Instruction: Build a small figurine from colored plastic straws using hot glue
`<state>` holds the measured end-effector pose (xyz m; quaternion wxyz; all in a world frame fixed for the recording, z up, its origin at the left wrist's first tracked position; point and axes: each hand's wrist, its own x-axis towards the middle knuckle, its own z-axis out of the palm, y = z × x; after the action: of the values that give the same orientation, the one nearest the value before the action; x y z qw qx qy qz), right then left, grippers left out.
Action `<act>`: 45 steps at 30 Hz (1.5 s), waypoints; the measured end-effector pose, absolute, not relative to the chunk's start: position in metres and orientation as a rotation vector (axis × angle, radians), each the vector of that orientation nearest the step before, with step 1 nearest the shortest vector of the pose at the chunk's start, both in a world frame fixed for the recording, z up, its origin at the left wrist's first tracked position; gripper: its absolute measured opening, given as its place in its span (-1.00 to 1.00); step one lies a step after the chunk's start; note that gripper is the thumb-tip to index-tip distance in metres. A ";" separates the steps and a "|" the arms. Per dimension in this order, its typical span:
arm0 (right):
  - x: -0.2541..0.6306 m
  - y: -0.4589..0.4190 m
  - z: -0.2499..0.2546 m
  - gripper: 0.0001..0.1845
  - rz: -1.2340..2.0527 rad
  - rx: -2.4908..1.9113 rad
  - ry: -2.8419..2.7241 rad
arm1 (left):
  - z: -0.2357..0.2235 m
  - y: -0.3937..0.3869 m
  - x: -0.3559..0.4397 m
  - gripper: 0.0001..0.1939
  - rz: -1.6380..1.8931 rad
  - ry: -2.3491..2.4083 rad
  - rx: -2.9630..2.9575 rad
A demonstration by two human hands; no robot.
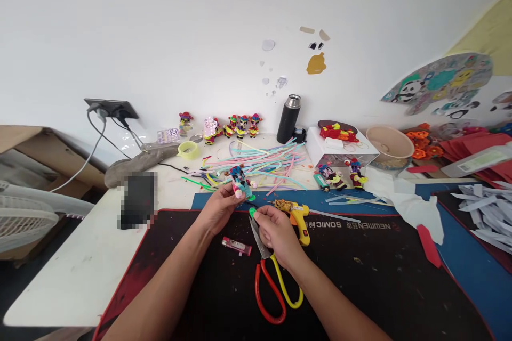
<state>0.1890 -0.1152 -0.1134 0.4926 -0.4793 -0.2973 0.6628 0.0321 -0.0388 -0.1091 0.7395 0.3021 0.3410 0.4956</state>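
Note:
My left hand (218, 208) is closed round a small colourful pipe-cleaner figurine (240, 181), held upright above the black desk mat (360, 277). My right hand (276, 229) pinches a small green piece (253, 212) just below and to the right of the figurine. Under my right hand lie scissors (274, 282) with one red and one yellow handle. A yellow glue gun (298, 216) rests just beyond my right hand. A pink lighter (237, 245) lies on the mat below my left hand.
Several pastel pipe cleaners (264, 165) are strewn behind the mat. Finished figurines (240, 125) line the wall, others (340, 176) stand near a white box (340, 149). A black flask (288, 118), tape roll (188, 149), bowl (390, 144), paper strips (484, 208) and fan (24, 218) surround the desk.

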 end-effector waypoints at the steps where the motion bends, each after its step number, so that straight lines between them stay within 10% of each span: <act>1: 0.187 -0.114 -0.112 -0.56 1.618 -1.160 -0.712 | -0.109 -0.040 0.031 -0.67 1.087 0.749 0.685; 45: 0.169 -0.099 -0.108 -0.65 1.676 -1.078 -0.437 | -0.111 -0.040 0.029 -0.59 1.043 0.811 0.842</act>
<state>0.1694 -0.0987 -0.1081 0.5233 -0.4504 -0.1825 0.7000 0.0292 -0.0398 -0.1108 0.7087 0.3791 0.3651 0.4697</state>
